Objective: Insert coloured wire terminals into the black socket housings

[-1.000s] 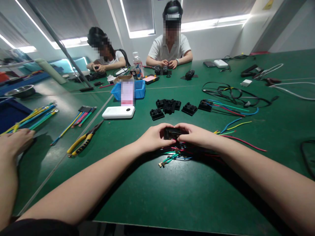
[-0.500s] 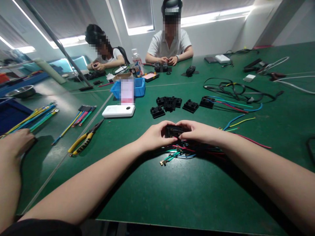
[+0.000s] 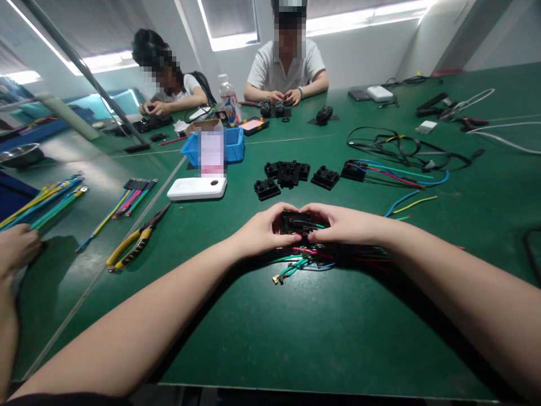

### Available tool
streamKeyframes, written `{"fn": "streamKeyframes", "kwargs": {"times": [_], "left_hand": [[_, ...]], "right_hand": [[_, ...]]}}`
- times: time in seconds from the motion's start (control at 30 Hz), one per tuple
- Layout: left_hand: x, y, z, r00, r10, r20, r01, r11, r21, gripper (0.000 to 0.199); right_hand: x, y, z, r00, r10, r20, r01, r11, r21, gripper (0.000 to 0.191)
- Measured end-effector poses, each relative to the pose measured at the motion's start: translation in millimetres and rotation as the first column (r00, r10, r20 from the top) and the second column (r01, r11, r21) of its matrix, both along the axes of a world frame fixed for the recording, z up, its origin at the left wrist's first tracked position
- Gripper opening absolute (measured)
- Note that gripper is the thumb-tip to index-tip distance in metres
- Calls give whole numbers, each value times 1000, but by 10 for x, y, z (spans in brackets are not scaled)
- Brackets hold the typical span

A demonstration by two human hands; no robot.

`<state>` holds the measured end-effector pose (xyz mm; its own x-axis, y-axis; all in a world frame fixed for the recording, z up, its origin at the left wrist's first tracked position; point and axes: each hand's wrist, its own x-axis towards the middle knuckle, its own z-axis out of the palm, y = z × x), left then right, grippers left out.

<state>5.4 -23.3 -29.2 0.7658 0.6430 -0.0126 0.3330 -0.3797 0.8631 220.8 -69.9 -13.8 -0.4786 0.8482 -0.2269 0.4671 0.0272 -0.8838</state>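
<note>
Between my two hands is a black plastic terminal housing (image 3: 291,221), held just above the green table. My left hand (image 3: 266,228) is closed on its left side, thumb along the near edge. From the right, my right hand (image 3: 332,223) grips the same housing, its thumb close to the left one. A green wire end shows against the housing by the right fingers. Below them lies a bundle of coloured wires (image 3: 302,262) with brass crimp terminals, partly hidden under my right hand and forearm.
Beyond my hands sit several black housings (image 3: 288,173), one with wires attached (image 3: 354,170). Yellow-handled pliers (image 3: 137,242), a white power bank (image 3: 196,189) and a blue bin (image 3: 234,145) are to the left. Another person's hand (image 3: 19,248) rests at far left; two people sit opposite.
The housing in my hands has tipped so more of its inner face shows, with a green wire visible at it. The view has shifted slightly, moving the surroundings left and up.
</note>
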Motion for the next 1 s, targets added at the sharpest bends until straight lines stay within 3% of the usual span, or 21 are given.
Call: {"fn": "streamKeyframes", "kwargs": {"times": [0.13,0.4,0.67,1.0], "left_hand": [[12,3,-10,999,-2,47,4,999,-46,50],[43,-19,47,986,4,166,41,962,-269,47],[37,-24,34,980,7,199,45,965,-257,44],[29,-39,14,983,27,181,10,980,-201,47]], "right_hand": [[0,5,-18,999,-25,-20,25,1000,-18,39],[-71,-6,-53,996,-73,-57,72,997,-7,36],[-108,-46,-14,994,-84,72,77,992,100,35],[-184,-83,-5,987,-143,71,133,982,136,41]]}}
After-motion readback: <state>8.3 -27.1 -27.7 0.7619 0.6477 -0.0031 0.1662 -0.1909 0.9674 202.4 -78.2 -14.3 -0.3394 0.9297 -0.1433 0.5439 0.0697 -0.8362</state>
